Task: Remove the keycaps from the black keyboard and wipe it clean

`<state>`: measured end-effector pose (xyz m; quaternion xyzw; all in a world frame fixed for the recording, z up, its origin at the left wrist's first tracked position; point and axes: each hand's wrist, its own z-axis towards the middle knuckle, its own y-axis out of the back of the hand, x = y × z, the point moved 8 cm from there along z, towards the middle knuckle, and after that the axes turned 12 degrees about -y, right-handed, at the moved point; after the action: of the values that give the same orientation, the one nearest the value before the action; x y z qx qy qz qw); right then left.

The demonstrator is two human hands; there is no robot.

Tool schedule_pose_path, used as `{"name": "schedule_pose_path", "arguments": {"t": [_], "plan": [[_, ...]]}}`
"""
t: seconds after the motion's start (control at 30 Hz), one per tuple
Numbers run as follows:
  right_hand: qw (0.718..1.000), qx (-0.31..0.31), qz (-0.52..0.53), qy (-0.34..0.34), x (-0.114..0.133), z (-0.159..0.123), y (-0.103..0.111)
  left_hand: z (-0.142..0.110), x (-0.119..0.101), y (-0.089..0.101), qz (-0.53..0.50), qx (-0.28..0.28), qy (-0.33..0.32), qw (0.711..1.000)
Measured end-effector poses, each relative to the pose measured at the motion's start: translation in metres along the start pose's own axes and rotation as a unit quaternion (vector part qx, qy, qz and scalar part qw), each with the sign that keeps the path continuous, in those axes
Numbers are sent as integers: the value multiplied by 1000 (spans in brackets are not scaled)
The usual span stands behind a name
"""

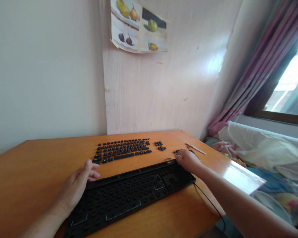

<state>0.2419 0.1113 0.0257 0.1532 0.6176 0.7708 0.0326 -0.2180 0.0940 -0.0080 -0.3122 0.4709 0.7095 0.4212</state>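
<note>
A black keyboard base [129, 188], bare of keycaps, lies at a slant along the front of the desk. My left hand [78, 183] is at its upper left edge, fingers loosely bent and apart, with nothing visible in them. Beyond the keyboard, black keycaps [124, 150] are laid out in rows like a keyboard layout. Two small keycap groups [159, 144] sit to their right. My right hand [187, 160] reaches over the keyboard's top right corner, fingers bent together beside more keycaps [176, 151]; whatever the fingertips hold is hidden.
A white pen-like stick [196, 148] lies on the orange wooden desk [47, 165] at the right. A black cable [211, 201] runs off the front right edge. Fruit pictures [139, 28] hang on the wall. Bedding [260, 148] and a window are to the right.
</note>
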Motion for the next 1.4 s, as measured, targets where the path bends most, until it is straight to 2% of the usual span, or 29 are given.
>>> {"name": "schedule_pose_path", "arguments": {"t": [0.1,0.23,0.5,0.83,0.97,1.2,1.4], "plan": [[1000,6,15,27,20,-5,-4,-1,-5,0,-10,-7,-1,1000],[996,19,40,76,59,-19,-7,-4,-9,-2,-37,-16,3,999],[982,50,77,164,144,-49,-15,-7,-7,-4,-90,-37,9,995],[959,67,114,249,237,-91,-24,-6,4,-5,-190,-80,59,977],[956,74,104,265,266,-102,-26,-4,9,-4,-227,-98,78,966],[941,100,106,305,308,-123,-31,-4,10,-6,-251,-99,79,959],[925,122,147,327,327,-138,-29,-3,12,-10,-265,-93,79,956]]}}
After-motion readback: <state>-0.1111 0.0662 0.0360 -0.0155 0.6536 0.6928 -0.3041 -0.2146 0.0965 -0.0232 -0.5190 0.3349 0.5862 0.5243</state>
